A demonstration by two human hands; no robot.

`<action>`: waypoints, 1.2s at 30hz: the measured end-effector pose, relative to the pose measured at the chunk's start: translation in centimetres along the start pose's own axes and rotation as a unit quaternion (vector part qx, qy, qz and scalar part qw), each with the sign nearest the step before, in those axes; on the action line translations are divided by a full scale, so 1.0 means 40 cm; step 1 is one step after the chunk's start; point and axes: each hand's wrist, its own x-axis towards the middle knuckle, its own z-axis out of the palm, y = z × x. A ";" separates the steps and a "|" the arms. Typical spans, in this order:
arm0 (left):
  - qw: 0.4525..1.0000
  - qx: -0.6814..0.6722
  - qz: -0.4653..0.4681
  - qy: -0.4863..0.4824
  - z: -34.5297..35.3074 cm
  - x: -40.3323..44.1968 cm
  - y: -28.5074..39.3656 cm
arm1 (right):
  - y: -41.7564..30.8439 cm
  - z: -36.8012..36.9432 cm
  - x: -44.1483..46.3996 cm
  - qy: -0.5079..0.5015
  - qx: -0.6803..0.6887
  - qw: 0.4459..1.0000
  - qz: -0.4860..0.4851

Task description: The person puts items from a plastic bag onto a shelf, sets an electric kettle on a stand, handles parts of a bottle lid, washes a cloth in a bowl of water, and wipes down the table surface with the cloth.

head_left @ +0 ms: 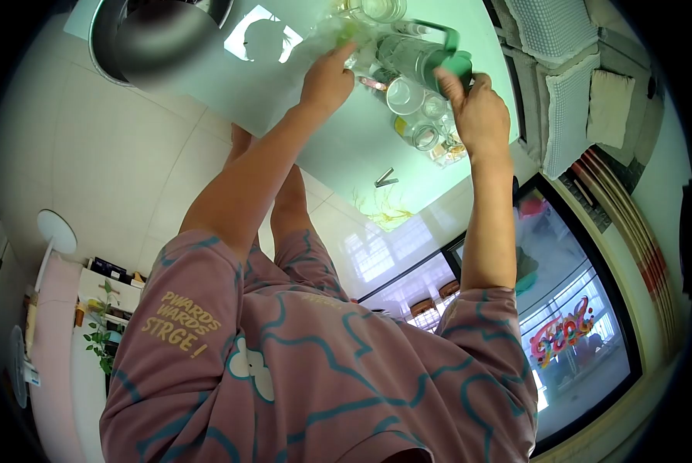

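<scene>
My left hand [328, 83] is closed at the table's near edge, its fingertips on a blurred, clear thing with a green patch [347, 32], perhaps a plastic bag. On the right, my right hand [481, 116] has its thumb and fingers closed round the green lid [452, 68] of a clear jug [405, 55], which has a green handle. Beside the jug, between my hands, stand a clear cup [405, 96], a glass jar [424, 137] and several other glass items.
The pale table [284, 100] carries a large metal pan [103, 46] at far left, a white paper [263, 35], and a small metal clip-like object [386, 178] near the front. A grey sofa [550, 31] stands at right, above a large TV screen [570, 309].
</scene>
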 end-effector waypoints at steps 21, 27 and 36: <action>0.984 0.040 0.142 -0.100 0.042 -0.015 0.062 | -0.014 -0.078 0.002 -0.065 -0.123 0.986 0.087; 0.982 0.076 0.143 -0.102 0.054 -0.024 0.065 | 0.046 -0.036 -0.039 -0.023 0.092 0.980 -0.177; 0.983 0.115 0.097 -0.110 0.064 -0.003 0.082 | 0.004 0.058 -0.016 0.145 -0.018 0.978 -0.148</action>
